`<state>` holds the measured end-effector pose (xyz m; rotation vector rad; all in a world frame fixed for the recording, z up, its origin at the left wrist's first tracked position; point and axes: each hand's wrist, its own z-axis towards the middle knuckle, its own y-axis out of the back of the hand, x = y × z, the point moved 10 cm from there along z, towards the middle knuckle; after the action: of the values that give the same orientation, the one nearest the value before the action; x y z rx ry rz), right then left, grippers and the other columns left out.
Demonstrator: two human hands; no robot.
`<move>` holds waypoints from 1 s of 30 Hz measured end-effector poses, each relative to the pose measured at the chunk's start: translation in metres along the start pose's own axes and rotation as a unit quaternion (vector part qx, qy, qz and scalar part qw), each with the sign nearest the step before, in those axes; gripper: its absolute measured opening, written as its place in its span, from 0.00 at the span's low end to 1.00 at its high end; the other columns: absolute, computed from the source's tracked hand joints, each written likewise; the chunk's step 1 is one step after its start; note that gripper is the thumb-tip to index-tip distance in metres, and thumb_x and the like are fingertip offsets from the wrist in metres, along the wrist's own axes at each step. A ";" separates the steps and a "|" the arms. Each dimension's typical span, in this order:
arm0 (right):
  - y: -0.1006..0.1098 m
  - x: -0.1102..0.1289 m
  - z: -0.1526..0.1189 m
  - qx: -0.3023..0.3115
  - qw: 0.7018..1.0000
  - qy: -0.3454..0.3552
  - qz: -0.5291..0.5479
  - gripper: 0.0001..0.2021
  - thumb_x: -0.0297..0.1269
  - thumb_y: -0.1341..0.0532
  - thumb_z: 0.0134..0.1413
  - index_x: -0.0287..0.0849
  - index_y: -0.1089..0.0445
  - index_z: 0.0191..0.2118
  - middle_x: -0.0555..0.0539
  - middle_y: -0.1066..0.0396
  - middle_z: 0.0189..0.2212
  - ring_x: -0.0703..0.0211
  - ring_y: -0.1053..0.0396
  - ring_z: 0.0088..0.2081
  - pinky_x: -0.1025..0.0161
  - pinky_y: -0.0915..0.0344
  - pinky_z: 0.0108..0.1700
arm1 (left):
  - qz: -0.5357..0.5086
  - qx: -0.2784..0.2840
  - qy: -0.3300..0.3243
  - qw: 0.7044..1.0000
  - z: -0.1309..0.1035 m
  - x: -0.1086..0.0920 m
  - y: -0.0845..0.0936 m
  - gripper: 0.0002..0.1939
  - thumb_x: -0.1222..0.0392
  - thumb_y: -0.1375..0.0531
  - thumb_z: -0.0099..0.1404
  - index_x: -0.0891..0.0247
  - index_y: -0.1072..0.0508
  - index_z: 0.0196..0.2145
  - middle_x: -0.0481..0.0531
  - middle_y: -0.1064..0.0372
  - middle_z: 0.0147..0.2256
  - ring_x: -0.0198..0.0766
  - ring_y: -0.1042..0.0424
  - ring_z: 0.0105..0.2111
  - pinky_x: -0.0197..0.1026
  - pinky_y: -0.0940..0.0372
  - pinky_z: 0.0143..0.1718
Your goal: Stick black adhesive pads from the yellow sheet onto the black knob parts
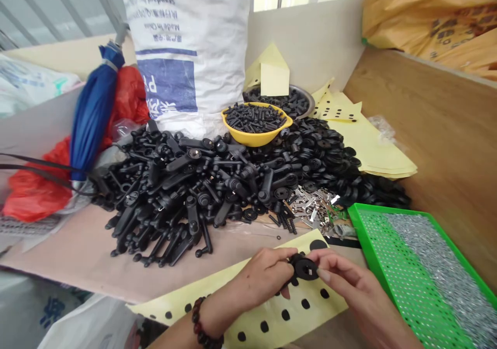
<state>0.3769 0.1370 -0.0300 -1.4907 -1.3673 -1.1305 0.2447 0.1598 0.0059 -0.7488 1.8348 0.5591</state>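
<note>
The left hand [267, 274] pinches one black disc [306, 268] above one dotted yellow sheet [252, 315]; the right hand [345, 279] touches its rim, grip indeterminable. Bare tabletop [77, 256] extends leftward to its edge; one green tray [407, 276] bounds the right.

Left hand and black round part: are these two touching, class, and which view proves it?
Touching. The head view shows the left hand's fingers against the side of the black round part, no gap.

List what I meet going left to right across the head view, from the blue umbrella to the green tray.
Blue umbrella → left hand → round black part → right hand → green tray.
</note>
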 end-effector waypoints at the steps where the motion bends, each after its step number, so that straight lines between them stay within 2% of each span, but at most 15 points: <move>1: 0.000 0.001 0.000 0.001 1.000 0.004 -0.004 0.14 0.47 0.32 0.41 0.45 0.32 0.18 0.43 0.25 0.33 0.48 0.31 0.35 0.61 0.36 0.31 | 0.000 0.000 -0.002 1.000 0.000 0.001 0.000 0.15 0.65 0.51 0.61 0.64 0.25 0.38 0.44 0.39 0.22 0.31 0.39 0.22 0.31 0.46 0.24; 9: 0.001 -0.004 0.000 0.010 1.000 0.014 -0.025 0.13 0.47 0.33 0.46 0.45 0.30 0.20 0.44 0.26 0.34 0.51 0.32 0.34 0.63 0.37 0.30 | 0.011 0.003 0.012 1.000 0.000 0.005 0.001 0.16 0.63 0.52 0.63 0.63 0.25 0.39 0.44 0.39 0.23 0.32 0.37 0.23 0.32 0.43 0.25; 17: -0.002 -0.001 -0.002 -0.006 1.000 0.010 -0.026 0.15 0.49 0.33 0.44 0.45 0.31 0.20 0.46 0.27 0.33 0.53 0.33 0.31 0.63 0.38 0.30 | -0.001 -0.014 -0.004 1.000 0.006 0.019 -0.002 0.14 0.55 0.45 0.63 0.65 0.25 0.39 0.45 0.40 0.24 0.29 0.37 0.20 0.30 0.42 0.22; 23: -0.002 0.003 -0.002 -0.017 0.999 0.031 -0.028 0.14 0.46 0.32 0.43 0.45 0.31 0.18 0.45 0.26 0.31 0.52 0.31 0.33 0.63 0.36 0.32 | 0.005 -0.056 0.004 0.998 0.007 0.029 0.000 0.15 0.59 0.45 0.61 0.66 0.26 0.43 0.45 0.37 0.23 0.29 0.37 0.19 0.30 0.40 0.20; 27: -0.011 0.013 -0.002 0.014 0.997 0.059 -0.054 0.14 0.46 0.31 0.41 0.45 0.30 0.16 0.45 0.25 0.28 0.52 0.30 0.30 0.62 0.34 0.29 | -0.011 -0.083 0.010 0.996 0.007 0.033 0.002 0.12 0.56 0.40 0.58 0.64 0.27 0.38 0.42 0.39 0.20 0.29 0.37 0.18 0.29 0.40 0.18; 30: -0.018 0.017 -0.003 0.038 0.995 0.065 -0.069 0.15 0.49 0.31 0.41 0.45 0.28 0.17 0.44 0.25 0.27 0.52 0.29 0.29 0.62 0.33 0.28 | -0.024 -0.088 0.021 0.996 0.006 0.038 0.002 0.12 0.53 0.40 0.58 0.65 0.28 0.35 0.44 0.37 0.21 0.29 0.38 0.17 0.28 0.41 0.16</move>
<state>0.3593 0.1410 -0.0130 -1.2605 -1.4242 -1.2261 0.2371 0.1562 -0.0314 -0.9261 1.8167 0.6853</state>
